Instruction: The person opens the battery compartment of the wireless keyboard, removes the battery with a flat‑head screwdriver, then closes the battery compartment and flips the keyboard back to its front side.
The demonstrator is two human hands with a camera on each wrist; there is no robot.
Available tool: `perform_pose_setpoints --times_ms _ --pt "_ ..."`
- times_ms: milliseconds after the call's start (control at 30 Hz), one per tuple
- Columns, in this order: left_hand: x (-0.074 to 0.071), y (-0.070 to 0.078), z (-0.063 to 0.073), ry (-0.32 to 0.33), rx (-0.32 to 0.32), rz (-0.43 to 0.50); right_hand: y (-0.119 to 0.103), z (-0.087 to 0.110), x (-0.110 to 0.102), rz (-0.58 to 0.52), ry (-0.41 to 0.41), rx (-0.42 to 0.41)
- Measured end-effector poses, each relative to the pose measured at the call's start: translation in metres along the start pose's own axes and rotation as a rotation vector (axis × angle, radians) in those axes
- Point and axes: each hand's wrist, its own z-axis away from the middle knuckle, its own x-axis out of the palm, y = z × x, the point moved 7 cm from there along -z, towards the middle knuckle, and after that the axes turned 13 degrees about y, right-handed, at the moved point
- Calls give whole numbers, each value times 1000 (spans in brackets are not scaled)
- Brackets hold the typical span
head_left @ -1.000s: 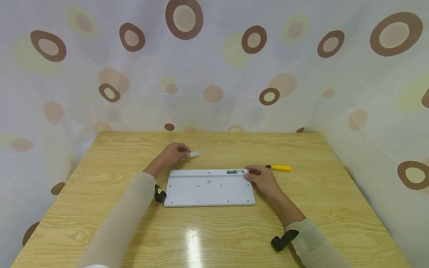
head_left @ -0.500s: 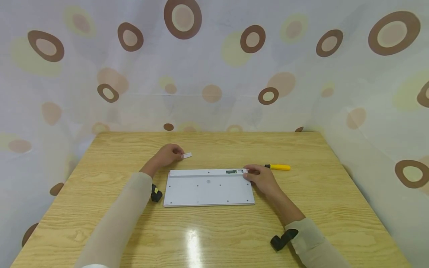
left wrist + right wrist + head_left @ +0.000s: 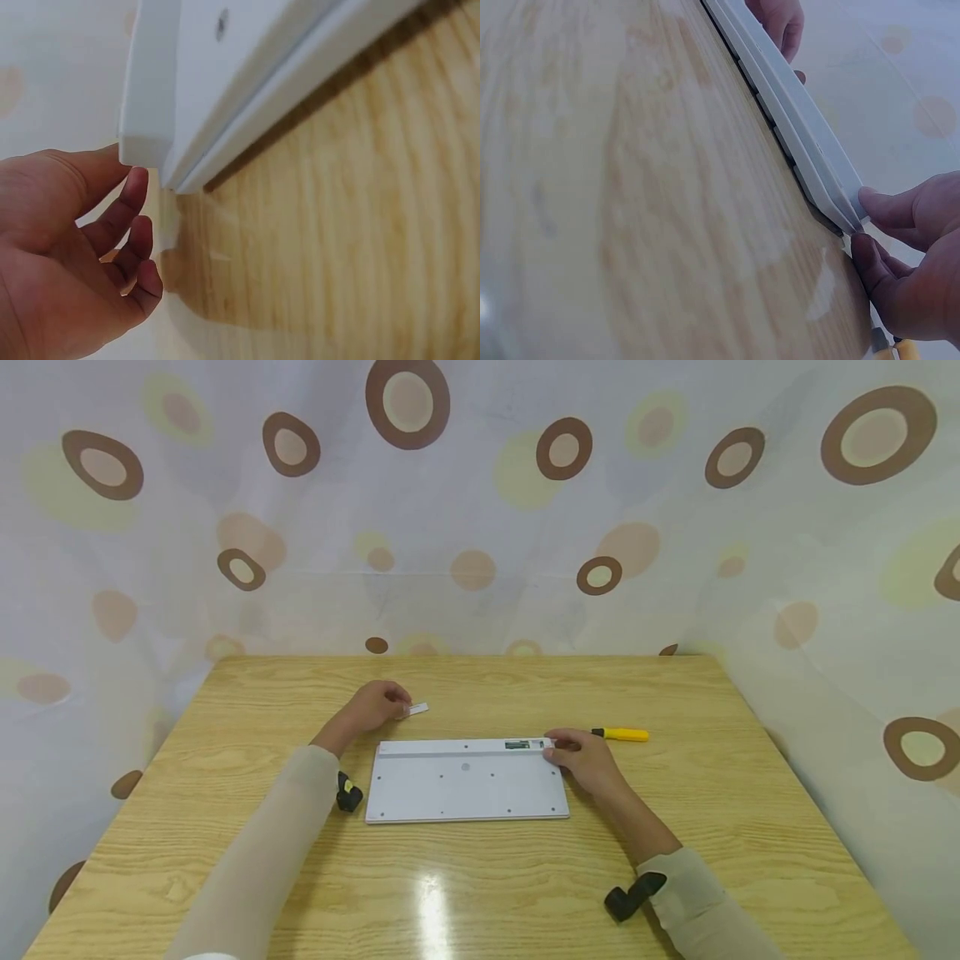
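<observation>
A white keyboard [image 3: 467, 789] lies face down on the wooden table, with screws in its back. Near its far right corner, a small compartment [image 3: 517, 745] is uncovered and shows something green inside. My right hand [image 3: 588, 764] grips that corner, thumb on the back in the right wrist view. Beyond the far left corner, my left hand [image 3: 372, 707] pinches a small white cover [image 3: 417, 708] just above or on the table; I cannot tell which. In the left wrist view the keyboard's end [image 3: 146, 112] hides the cover and the tips of the pinching fingers.
A screwdriver with a yellow handle [image 3: 626, 735] lies right of the keyboard, its front part behind the right hand. The wooden table [image 3: 480, 893] runs back to a patterned curtain [image 3: 472, 510], which also hangs at both sides.
Over the first half second my left hand moved a little to the left with the white cover; since then it has hardly moved. The right hand and keyboard stay in place.
</observation>
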Motion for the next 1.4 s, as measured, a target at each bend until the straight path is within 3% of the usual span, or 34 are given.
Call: perform_pose_setpoints --times_ms 267,800,1100,1400 --pt "9 20 6 -17 58 46 -1 0 -1 -3 -2 1" --pt "61 71 26 -101 110 140 -1 2 -1 -9 -1 13" --pt "90 86 31 -158 119 191 0 2 -2 -25 -2 23" --pt "105 92 31 -185 117 137 -2 3 -3 -14 3 19"
